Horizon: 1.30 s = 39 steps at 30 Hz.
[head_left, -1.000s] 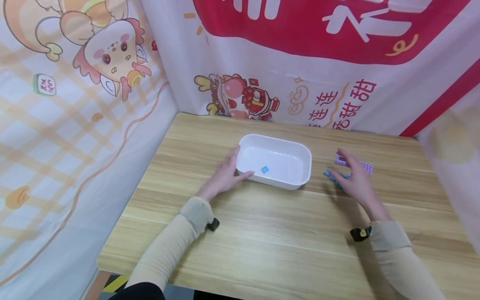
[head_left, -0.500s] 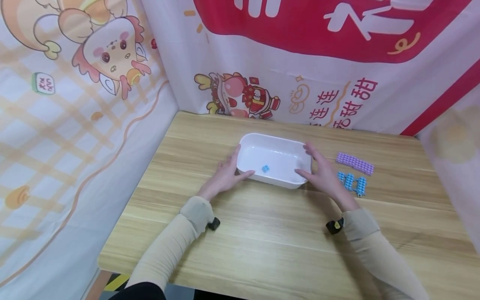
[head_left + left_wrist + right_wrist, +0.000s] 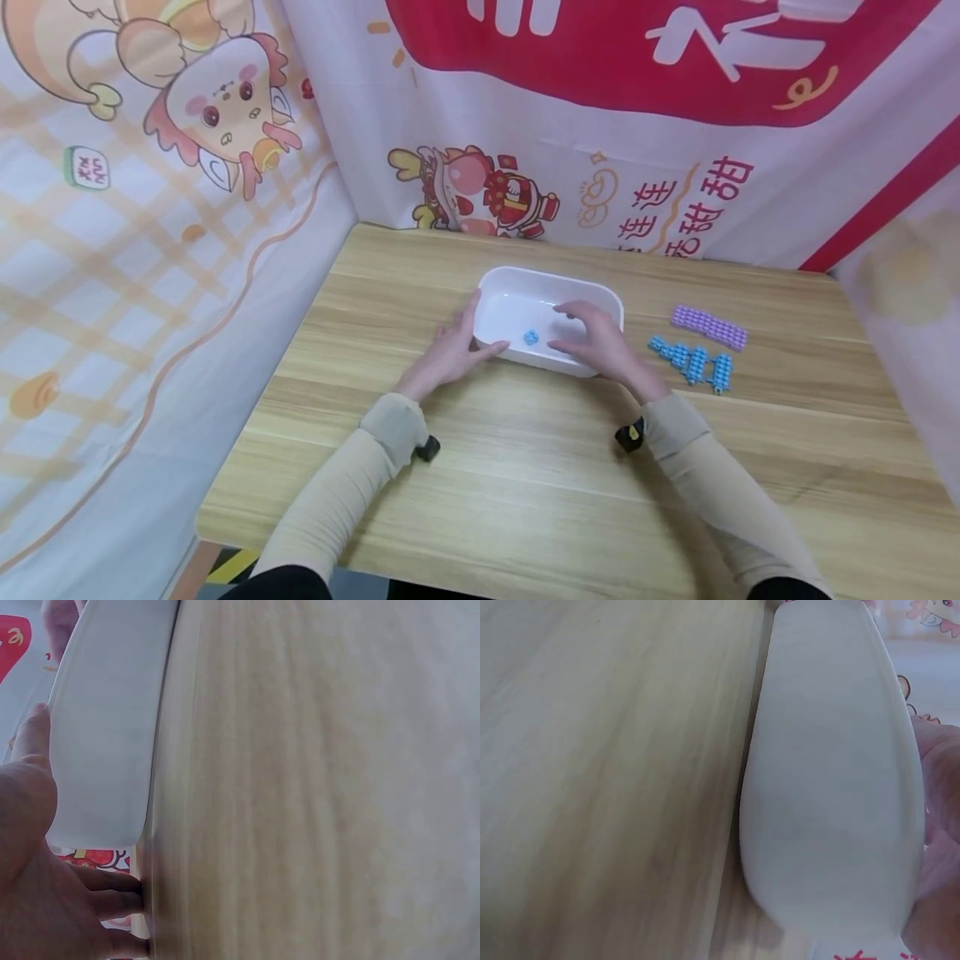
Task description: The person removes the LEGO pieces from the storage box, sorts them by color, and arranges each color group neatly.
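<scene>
A white plastic tub [image 3: 510, 292] stands on the wooden table with a small light-blue building-block piece [image 3: 531, 337] on its floor. My left hand [image 3: 447, 354] holds the tub's left end, its thumb at the front rim and its fingers round the left side. In the left wrist view that thumb [image 3: 34, 739] lies along the rim, while other fingers touch the table. Over the right half of the tub my right hand [image 3: 600, 337] reaches in, thumb and fingers apart, just right of the blue piece. The right wrist view shows this hand [image 3: 937, 817] partly hidden behind the tub's wall.
Right of the tub lie a purple studded block strip [image 3: 709, 327] and, in front of it, a row of joined blue blocks [image 3: 696, 363]. Printed cloth [image 3: 585, 150] hangs behind the wooden table [image 3: 517, 475] and at its left side.
My right hand has moved left from the blue and purple blocks, past the tub's right rim, to inside the tub. The left hand stays in place at the tub.
</scene>
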### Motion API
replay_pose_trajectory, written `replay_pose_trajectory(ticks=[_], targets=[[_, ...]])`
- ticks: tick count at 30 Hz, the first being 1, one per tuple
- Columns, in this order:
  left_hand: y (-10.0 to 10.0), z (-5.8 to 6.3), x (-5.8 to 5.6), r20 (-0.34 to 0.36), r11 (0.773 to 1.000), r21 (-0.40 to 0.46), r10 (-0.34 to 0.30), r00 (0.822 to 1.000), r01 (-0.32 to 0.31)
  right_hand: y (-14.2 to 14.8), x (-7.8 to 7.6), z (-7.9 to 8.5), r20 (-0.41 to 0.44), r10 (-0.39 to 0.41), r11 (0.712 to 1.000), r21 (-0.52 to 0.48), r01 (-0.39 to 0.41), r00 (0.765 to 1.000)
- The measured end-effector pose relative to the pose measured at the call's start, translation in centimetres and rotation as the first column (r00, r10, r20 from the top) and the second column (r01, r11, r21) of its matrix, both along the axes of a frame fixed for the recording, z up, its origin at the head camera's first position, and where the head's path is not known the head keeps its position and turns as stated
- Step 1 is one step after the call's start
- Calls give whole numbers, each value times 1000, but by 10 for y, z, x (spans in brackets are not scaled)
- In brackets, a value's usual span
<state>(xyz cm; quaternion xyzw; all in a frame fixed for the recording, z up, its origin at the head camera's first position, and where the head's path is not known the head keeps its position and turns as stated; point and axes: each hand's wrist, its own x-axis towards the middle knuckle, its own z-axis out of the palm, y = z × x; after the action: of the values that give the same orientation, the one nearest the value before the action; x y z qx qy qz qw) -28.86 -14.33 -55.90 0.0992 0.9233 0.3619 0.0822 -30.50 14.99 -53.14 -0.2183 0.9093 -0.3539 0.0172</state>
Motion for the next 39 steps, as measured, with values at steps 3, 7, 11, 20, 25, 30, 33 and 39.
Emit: replay_pose_trajectory(ticks=[3,7,11,20,25,30,33,39], targets=[[0,0,0,5,1000,-2,-2,1000,2,-9,-5,-2,37,37,999,36,-38,999],[0,0,0,4,1000,1,-1,1000,1,-19,-11,-2,86,63,995,74,-69,994],[0,0,0,7,1000,11,9,1000,-9,-27,-16,-3,115,78,992,92,-89,990],[1,-1,0,3,1000,-8,1,1000,-1,-35,-26,-12,120,98,989,98,-110,988],[0,1,1,3,1000,5,6,1000,-6,-36,-27,-13,121,101,991,76,-111,987],[-1,-1,0,2,1000,-2,8,1000,-8,-36,-29,-14,123,101,991,73,-111,987],[-1,-2,0,4,1000,-6,5,1000,-5,-32,-31,-19,116,103,993,51,-110,988],[-1,-2,1,2,1000,9,4,1000,-4,-31,-24,-13,123,36,998,45,-42,992]])
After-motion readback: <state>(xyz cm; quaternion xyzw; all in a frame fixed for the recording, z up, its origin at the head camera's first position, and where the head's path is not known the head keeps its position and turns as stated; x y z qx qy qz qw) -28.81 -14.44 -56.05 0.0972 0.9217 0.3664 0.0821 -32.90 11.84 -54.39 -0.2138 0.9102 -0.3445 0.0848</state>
